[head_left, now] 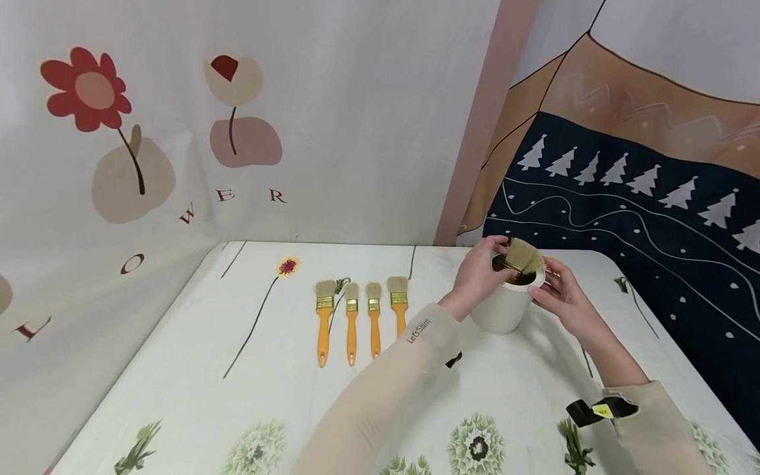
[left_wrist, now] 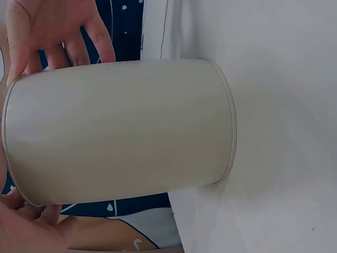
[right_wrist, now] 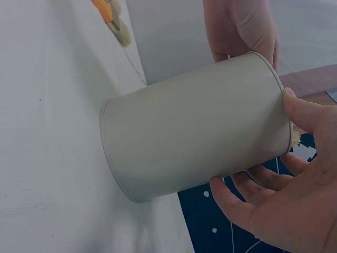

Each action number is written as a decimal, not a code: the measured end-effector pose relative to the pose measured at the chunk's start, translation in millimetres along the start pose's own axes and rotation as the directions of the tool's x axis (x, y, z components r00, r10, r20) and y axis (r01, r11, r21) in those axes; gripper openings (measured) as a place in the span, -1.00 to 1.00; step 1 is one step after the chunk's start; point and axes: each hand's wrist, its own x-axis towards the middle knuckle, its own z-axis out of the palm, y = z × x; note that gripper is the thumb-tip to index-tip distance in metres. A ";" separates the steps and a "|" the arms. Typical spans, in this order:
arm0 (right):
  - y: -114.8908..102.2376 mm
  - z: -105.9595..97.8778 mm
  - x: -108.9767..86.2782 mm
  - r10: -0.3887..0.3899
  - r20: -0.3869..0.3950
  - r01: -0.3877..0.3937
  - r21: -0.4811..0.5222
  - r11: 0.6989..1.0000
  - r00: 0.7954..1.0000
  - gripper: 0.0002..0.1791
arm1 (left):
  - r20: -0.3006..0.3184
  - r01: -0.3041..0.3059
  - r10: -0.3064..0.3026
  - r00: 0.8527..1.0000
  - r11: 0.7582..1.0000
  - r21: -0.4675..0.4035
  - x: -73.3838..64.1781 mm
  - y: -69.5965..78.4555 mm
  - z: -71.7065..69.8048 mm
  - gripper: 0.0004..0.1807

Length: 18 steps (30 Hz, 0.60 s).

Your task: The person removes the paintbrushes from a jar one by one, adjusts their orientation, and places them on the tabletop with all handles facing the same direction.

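A white cylindrical container [head_left: 501,311] stands on the table at the right, dark inside. A wide paintbrush [head_left: 524,256] with pale bristles shows at its mouth, bristles up and leaning right. My left hand [head_left: 482,272] is at the left of the rim, thumb and fingers pinching the brush near its metal band; the handle is hidden. My right hand [head_left: 563,293] holds the container from the right. In the right wrist view the right thumb [right_wrist: 301,108] lies at the rim and the fingers [right_wrist: 231,203] curve along the side.
Several orange-handled paintbrushes [head_left: 352,323] lie in a row left of the container, bristles away from me; the left sleeve [head_left: 380,389] partly covers the rightmost. A floral white cloth [head_left: 196,396] covers the table. Printed curtains [head_left: 368,119] hang behind and at the right.
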 end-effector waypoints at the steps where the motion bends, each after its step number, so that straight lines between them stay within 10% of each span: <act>1: 0.0 0.2 -0.1 0.002 0.001 -0.002 0.000 1.000 1.000 -0.14 | -0.003 0.004 -0.004 1.000 1.000 0.013 -0.5 0.9 0.1 -0.36; 8: -1.0 -0.8 0.4 -0.003 0.006 0.003 -0.007 1.000 1.000 -0.14 | 0.005 0.018 -0.019 1.000 0.995 0.093 -1.6 3.7 -0.9 -0.58; 18: -2.8 1.2 -1.0 0.022 0.005 -0.022 -0.003 1.000 1.000 -0.13 | -0.003 -0.031 0.031 1.000 0.999 -0.010 -4.1 -1.4 1.4 -0.72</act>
